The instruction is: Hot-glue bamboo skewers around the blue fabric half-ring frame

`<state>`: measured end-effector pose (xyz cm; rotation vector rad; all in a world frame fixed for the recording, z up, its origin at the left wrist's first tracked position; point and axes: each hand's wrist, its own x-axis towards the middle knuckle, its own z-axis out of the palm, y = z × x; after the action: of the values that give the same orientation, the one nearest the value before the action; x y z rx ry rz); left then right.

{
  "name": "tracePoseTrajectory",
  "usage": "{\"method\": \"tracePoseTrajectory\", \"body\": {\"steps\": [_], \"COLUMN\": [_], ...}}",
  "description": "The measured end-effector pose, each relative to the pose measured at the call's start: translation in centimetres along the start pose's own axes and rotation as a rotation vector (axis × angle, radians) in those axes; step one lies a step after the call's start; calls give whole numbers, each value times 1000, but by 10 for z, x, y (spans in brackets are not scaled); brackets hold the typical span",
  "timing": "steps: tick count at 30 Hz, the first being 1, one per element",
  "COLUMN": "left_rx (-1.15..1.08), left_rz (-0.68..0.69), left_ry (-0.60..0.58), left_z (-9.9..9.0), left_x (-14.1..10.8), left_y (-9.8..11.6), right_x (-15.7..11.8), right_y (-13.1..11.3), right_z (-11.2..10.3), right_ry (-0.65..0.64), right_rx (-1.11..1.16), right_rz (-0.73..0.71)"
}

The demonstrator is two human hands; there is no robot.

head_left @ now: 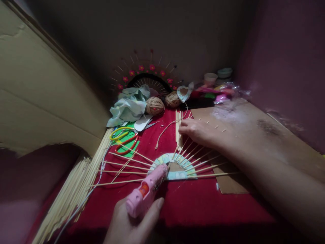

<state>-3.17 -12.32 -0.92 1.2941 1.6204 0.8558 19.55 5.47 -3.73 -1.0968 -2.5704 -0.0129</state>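
My left hand (134, 220) is closed around a pink glue gun (147, 191), its nozzle over the middle of a small half-round fan base (175, 174) covered in pale patterned cloth. Thin wooden sticks (127, 166) spread outward from the base on its left and right sides. Beyond the base, my right hand (191, 130) has its fingers pinched together, seemingly at the upper part of one of the fan's wooden sticks (175, 152). The fingertips partly cover a bundle of sticks (178, 118) lying behind, and the exact grip is hidden.
Scissors (124, 139) with yellow and red handles lie at left, near crumpled cloth (132, 105) and a twine ball (155, 105). Many long sticks (68, 189) line the left edge beside a white cord (83, 200). Cardboard (233, 179) lies at right; a flowered fan (148, 76) stands behind.
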Motion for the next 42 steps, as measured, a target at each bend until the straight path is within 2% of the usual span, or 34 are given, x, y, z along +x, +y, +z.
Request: {"method": "tracePoseTrajectory", "body": {"steps": [3,9,12,17,23,27,33,37,42], "left_rx": [-2,6,1,-10,-30,-52,-149,-197,-175], "left_rz": [24,3,-24,-83,-72,-87,-19,-11,-78], "left_ry": [2,75,129,96,130,132,61,102,154], "left_z": [-1,-5,-7,-10,-10,-10,-7,-4,-4], "left_x": [0,0,-2,-3,-4,-5,0,1,-1], "left_y": [-4,-14,-21,-36,-37,-33,-26,-26,-33], "right_x": [0,-1,-2,4,11,6,1,3,3], "right_y": [1,3,2,-3,-7,-9,-9,-5,-5], "right_z": [0,0,1,-3,-13,-10,-3,4,7], "right_ry": [33,82,100,153,56,35,46,41,9], "right_rx": [-24,-38,-41,-191,-267,-238,-248,-245,-224], "right_rz": [-49,3,-14,-70,-207,-189,-200,-215,-203]}}
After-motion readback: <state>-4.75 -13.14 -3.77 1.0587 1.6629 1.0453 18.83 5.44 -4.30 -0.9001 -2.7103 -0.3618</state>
